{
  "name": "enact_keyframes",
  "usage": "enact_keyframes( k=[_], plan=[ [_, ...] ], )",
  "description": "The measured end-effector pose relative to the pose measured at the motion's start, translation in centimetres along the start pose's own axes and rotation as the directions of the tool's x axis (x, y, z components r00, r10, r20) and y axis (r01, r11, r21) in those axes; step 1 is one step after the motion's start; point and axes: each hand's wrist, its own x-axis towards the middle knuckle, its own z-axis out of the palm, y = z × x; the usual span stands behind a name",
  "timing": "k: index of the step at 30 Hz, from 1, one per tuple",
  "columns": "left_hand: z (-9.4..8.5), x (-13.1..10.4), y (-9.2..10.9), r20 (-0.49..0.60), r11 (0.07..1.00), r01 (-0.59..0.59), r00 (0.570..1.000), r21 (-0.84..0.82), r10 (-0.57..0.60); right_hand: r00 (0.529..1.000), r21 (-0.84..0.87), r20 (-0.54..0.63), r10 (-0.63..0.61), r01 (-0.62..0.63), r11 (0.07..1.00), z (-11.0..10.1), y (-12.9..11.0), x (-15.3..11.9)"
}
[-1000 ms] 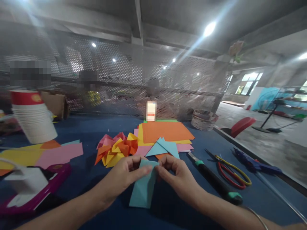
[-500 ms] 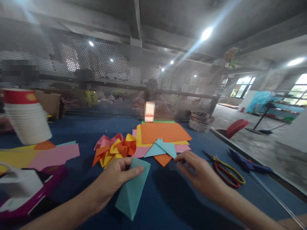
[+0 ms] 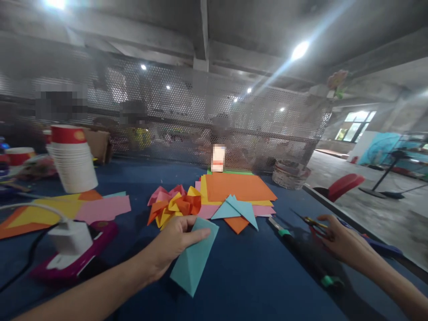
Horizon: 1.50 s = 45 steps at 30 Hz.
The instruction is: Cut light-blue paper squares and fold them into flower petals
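My left hand (image 3: 177, 243) pinches a folded teal paper (image 3: 194, 263) between thumb and fingers, its pointed end hanging toward me. Off to the right, my right hand (image 3: 343, 245) has its fingers around the handles of the scissors (image 3: 313, 223), whose blades point away to the left. Closest to the scissors lies a black and green cutter-like tool (image 3: 301, 249). Light blue folded paper (image 3: 245, 208) rests on the near edge of a stack of orange sheets (image 3: 239, 187). Pink, orange and yellow folded paper pieces (image 3: 177, 205) sit bunched behind my left hand.
A purple power strip (image 3: 107, 234) with a white charger (image 3: 72, 238) occupies the left. Behind it are loose coloured sheets (image 3: 103, 209) and stacked paper cups (image 3: 75, 165). A woven basket (image 3: 290, 174) stands at the back right, and a blue glue gun (image 3: 384, 247) lies by the right edge.
My right hand has moved right from beside the light blue paper and taken hold of the scissors. The cutter-like tool now shows. My left hand keeps the teal paper; the view has turned left.
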Motion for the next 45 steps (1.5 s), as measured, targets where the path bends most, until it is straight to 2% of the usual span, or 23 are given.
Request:
enact_keyframes(
  k=[2,3,5,6,7,8,10,13,17,22,28,31,33,37,45],
  plan=[
    [-0.1,0.0,0.1,-0.004,1.000,-0.002,1.000,0.007,0.002,0.998,0.117,0.031,0.055,-0.058,0.991,-1.3,-3.2,0.3],
    [-0.1,0.1,0.1,0.000,1.000,0.001,1.000,0.009,-0.001,0.999,0.253,0.048,0.018,-0.030,0.967,-1.7,-5.1,0.3],
    [-0.2,0.0,0.1,0.024,1.000,0.021,0.999,0.002,-0.021,0.979,0.493,0.141,-0.146,0.058,0.868,-2.1,-9.3,0.0],
    [-0.2,0.0,0.2,0.045,0.999,0.037,0.998,-0.005,-0.037,0.954,0.550,0.193,-0.229,0.089,0.831,-2.0,-11.4,-0.3],
    [-0.3,-0.1,0.2,0.067,0.998,0.056,0.996,-0.012,-0.055,0.910,0.603,0.264,-0.321,0.105,0.791,-1.6,-13.3,-0.5],
    [-0.3,-0.1,0.2,0.087,0.997,0.072,0.994,-0.015,-0.071,0.850,0.652,0.321,-0.417,0.121,0.749,-1.2,-15.0,-0.7],
    [-0.6,-0.2,0.2,0.108,0.996,0.089,0.990,-0.001,-0.088,0.786,0.713,0.342,-0.514,0.139,0.687,-0.2,-17.7,-1.1],
    [-1.1,0.0,0.3,0.084,0.997,0.074,0.994,0.034,-0.077,0.780,0.681,0.318,-0.538,0.207,0.703,0.6,-19.9,-1.5],
    [-1.5,0.2,0.4,0.069,0.999,0.045,0.997,-0.009,-0.044,0.718,0.641,0.434,-0.544,0.179,0.747,-0.3,-20.6,-2.3],
    [-1.4,0.2,0.3,0.046,0.999,0.037,0.998,0.000,-0.037,0.708,0.661,0.451,-0.543,0.143,0.737,-1.2,-20.8,-2.9],
    [-1.4,0.2,0.1,-0.003,0.994,-0.008,1.000,0.105,0.009,0.651,0.630,0.536,-0.537,0.115,0.768,-0.8,-21.0,-3.1],
    [-1.5,0.3,0.0,-0.013,0.985,-0.026,1.000,0.172,0.029,0.655,0.611,0.542,-0.526,0.123,0.782,-0.9,-21.0,-3.2],
    [-1.5,0.3,0.0,-0.023,0.978,-0.034,0.999,0.205,0.040,0.676,0.583,0.533,-0.509,0.143,0.800,-0.9,-21.1,-3.2],
    [-1.4,0.3,0.0,-0.031,0.975,-0.028,0.999,0.219,0.035,0.729,0.524,0.479,-0.490,0.210,0.825,-0.7,-21.1,-3.3],
    [-1.4,0.2,0.1,0.024,0.967,-0.079,0.997,0.243,0.076,0.775,0.478,0.353,-0.524,0.331,0.813,0.0,-20.9,-3.6]
  ],
)
